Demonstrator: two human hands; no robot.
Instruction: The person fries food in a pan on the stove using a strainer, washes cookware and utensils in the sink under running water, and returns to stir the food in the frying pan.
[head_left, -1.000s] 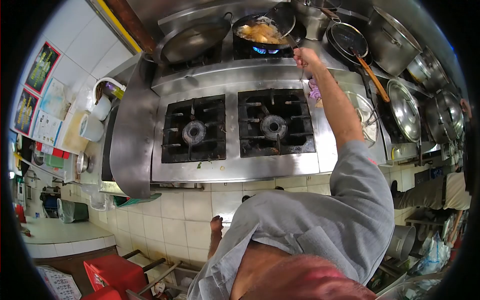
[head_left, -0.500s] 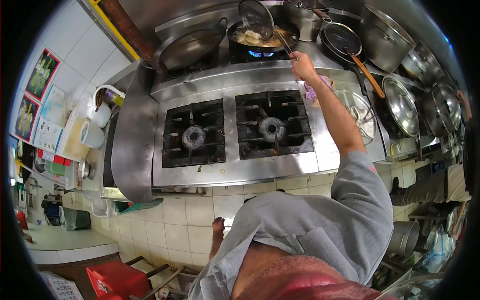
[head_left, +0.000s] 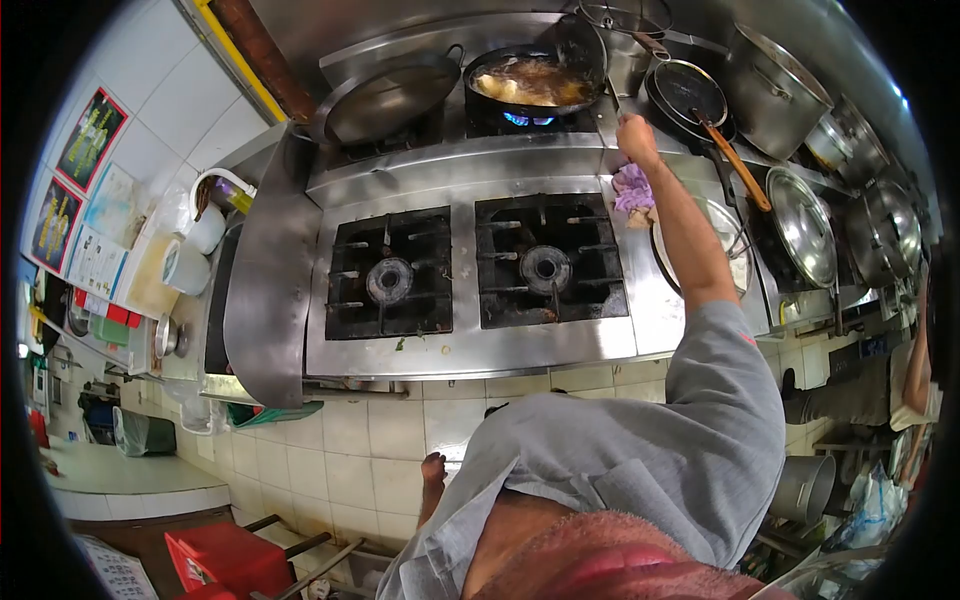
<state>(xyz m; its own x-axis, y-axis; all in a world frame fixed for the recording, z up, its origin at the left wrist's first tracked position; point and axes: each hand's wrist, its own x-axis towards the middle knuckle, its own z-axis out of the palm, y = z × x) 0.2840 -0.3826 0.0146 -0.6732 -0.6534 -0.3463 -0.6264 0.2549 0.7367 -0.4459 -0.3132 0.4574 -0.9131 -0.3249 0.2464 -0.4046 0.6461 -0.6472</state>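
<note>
My right hand [head_left: 637, 138] is closed around the thin metal handle of a strainer [head_left: 582, 48]. The strainer's dark mesh bowl is tipped up on its side at the right rim of a black pan [head_left: 540, 107]. Bubbling brown oil [head_left: 545, 82] fills this pan, and a pale piece of food [head_left: 490, 85] lies in it at the left. A blue flame [head_left: 528, 120] burns beneath. Low beside my body hangs my left hand [head_left: 433, 467], small in view, its fingers curled in and nothing visible in them.
A large wok [head_left: 392, 100] stands left of the pan. Two black burner grates [head_left: 390, 275] are in front. A purple cloth [head_left: 632, 188] and a metal tray [head_left: 672, 262] lie near my right forearm. Pots, lids [head_left: 800, 225] and a wooden-handled strainer [head_left: 735, 160] crowd the right. Another person's arm [head_left: 915, 375] shows far right.
The strainer has moved right, from over the oil to the pan's right rim, and tipped up. My right hand has shifted right and slightly down with it. The left hand still hangs low.
</note>
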